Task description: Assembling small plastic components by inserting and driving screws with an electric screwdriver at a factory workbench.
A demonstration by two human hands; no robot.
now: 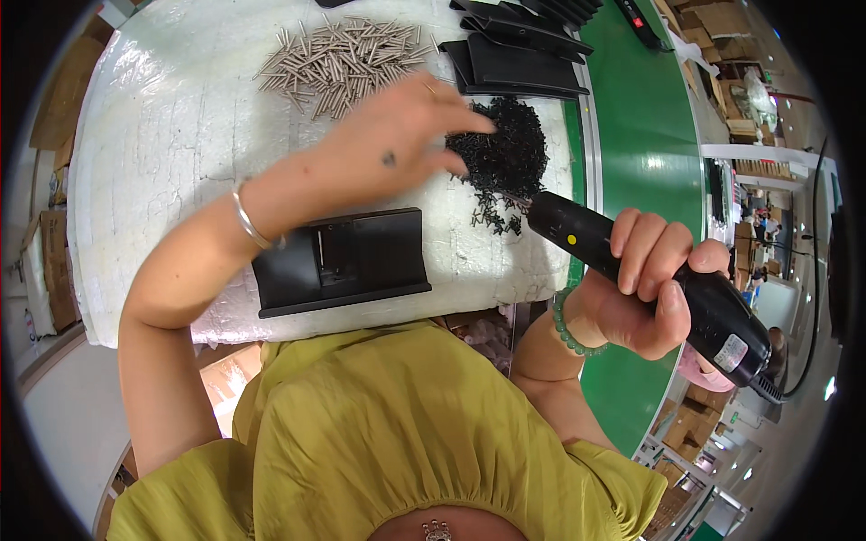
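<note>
L hand (410,135), a bit blurred, has thumb & fingers apart at the black screws (514,149), heaped right of upper ctr; can't tell if it's got any. R hand (649,284) is wrapped round a black driver (586,243), ctr right, tip near the loose screws. Black panel (379,257) lies on the table (180,117), ctr. Metal pins (347,63) piled upper ctr-left; black plates (523,68) top, right of ctr.

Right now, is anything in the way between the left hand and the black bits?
Nothing visible: the left hand overlaps the left edge of the black bits. The tool in the right hand is lower right, not between.
</note>
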